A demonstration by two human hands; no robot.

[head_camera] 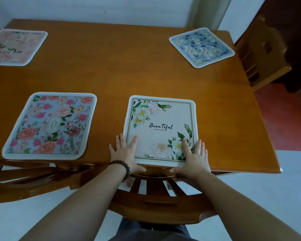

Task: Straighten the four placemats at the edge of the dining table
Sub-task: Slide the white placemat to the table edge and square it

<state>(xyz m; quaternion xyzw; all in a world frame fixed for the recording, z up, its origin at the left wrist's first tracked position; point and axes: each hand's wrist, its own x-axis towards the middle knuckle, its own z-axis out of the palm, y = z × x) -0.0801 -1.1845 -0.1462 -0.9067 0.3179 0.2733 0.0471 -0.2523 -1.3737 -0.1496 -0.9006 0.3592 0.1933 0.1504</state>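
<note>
A cream placemat with white flowers and the word "Beautiful" point(159, 122) lies at the near edge of the wooden dining table point(122, 73). My left hand point(124, 153) rests flat on its near left corner, fingers spread. My right hand point(193, 156) lies flat on its near right corner, thumb at the table edge. To the left sits a blue placemat with pink roses point(49, 126), slightly askew. A pink placemat point(16, 46) lies at the far left. A blue and white floral placemat point(202, 46) sits rotated at the far right.
A wooden chair back point(156, 193) stands between me and the table, under my forearms. Another wooden chair point(264, 54) is at the table's right end, and a third chair point(24, 178) at the near left. Pale floor tiles lie to the right.
</note>
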